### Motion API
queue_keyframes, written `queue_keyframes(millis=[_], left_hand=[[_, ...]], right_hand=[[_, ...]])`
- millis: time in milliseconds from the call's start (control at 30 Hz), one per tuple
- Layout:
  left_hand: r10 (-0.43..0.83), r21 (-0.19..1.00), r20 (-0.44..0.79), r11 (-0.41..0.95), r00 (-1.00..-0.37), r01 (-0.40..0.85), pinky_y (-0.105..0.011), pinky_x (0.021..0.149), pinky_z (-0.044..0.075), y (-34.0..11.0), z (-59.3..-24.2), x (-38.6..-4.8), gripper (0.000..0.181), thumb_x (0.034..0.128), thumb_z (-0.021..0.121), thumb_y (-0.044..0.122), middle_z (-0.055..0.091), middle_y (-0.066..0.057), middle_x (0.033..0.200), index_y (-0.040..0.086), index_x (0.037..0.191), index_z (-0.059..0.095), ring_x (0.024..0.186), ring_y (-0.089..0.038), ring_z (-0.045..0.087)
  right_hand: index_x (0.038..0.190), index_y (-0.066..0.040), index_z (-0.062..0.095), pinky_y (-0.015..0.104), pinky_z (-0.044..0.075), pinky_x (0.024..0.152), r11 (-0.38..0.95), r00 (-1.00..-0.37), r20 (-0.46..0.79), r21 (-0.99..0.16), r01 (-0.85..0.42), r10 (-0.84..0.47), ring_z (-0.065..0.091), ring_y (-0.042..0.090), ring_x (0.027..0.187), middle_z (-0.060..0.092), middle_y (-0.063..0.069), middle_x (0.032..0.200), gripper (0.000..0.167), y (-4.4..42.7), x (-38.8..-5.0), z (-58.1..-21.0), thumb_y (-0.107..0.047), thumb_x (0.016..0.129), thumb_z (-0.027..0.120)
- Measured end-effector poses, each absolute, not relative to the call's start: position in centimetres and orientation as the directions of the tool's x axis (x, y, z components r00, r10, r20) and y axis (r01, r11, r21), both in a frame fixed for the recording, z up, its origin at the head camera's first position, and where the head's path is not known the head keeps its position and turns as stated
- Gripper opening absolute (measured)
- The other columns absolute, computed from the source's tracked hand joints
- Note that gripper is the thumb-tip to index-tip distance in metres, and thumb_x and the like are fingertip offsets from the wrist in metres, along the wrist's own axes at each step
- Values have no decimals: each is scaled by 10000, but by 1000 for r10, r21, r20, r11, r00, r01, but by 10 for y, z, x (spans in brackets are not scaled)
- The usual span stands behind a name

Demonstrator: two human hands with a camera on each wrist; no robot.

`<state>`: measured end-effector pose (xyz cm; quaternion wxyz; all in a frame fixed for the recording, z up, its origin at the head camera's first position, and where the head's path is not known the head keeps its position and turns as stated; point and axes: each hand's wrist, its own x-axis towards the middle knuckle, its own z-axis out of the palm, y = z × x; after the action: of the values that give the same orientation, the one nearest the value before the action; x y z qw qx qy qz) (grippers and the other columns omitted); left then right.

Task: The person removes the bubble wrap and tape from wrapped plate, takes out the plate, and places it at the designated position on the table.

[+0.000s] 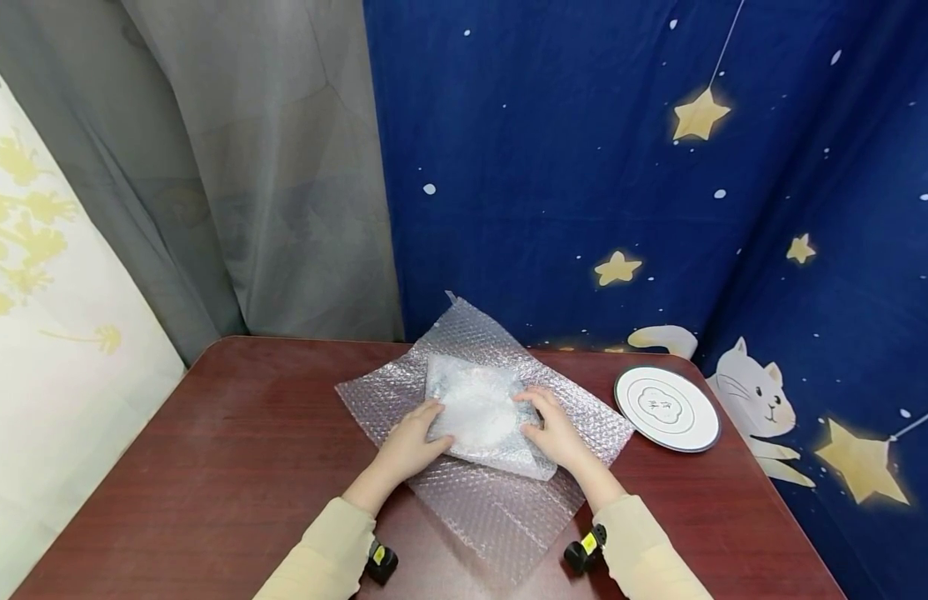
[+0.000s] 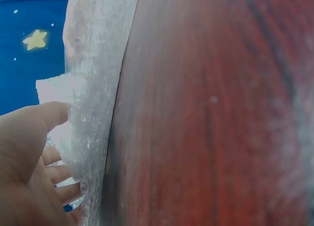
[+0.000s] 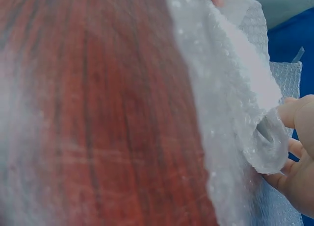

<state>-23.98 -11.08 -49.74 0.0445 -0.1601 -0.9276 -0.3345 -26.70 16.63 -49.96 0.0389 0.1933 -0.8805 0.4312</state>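
A bubble-wrapped package [image 1: 479, 408] with a round white shape, apparently a plate, showing through lies on a larger sheet of bubble wrap [image 1: 501, 517]. At the package's left edge my left hand [image 1: 410, 442] grips it, thumb nearest me. My right hand [image 1: 560, 432] holds the opposite edge. From the right wrist, the thumb [image 3: 294, 112] presses a rolled end of the wrap, with fingers below. In the left wrist view, fingers [image 2: 61, 173] curl at the wrap's side. The wrapping blurs the contents.
To the right, near the table edge, a white plate [image 1: 685, 435] with a dark rim and a drawn design lies face up. The sheet spreads diagonally over the dark red table [image 1: 209, 450]. Curtains [image 1: 509, 167] hang right behind the table's far edge.
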Motion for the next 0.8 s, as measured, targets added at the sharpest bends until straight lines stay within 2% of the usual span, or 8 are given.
queue_keyframes(millis=[300, 533, 800], left_hand=[[234, 659, 230, 677, -944, 329, -510, 1034, 330, -113, -495, -240, 581, 893, 644, 256, 444, -233, 1404, -48, 1361, 484, 1283, -392, 415], [213, 672, 280, 653, -936, 349, -498, 1033, 336, -119, -496, -240, 542, 903, 645, 224, 473, -213, 1382, -27, 1359, 495, 1266, -379, 438], [171, 659, 299, 675, -939, 332, -517, 1026, 335, -129, -496, -237, 547, 894, 643, 216, 506, -250, 1329, -81, 1329, 498, 1239, -418, 449]], right_hand=[[1351, -78, 517, 529, 399, 965, 560, -919, 194, -743, -366, -344, 391, 382, 1288, 363, 209, 1447, 506, 170, -259, -496, -14, 868, 653], [1371, -37, 488, 533, 387, 977, 550, -910, 184, -746, -376, -372, 359, 390, 1307, 361, 218, 1439, 543, 175, -256, -497, -27, 861, 674], [1379, -33, 478, 507, 407, 964, 553, -896, 179, -733, -397, -407, 364, 360, 1305, 369, 198, 1436, 556, 180, -252, -498, -49, 856, 666]])
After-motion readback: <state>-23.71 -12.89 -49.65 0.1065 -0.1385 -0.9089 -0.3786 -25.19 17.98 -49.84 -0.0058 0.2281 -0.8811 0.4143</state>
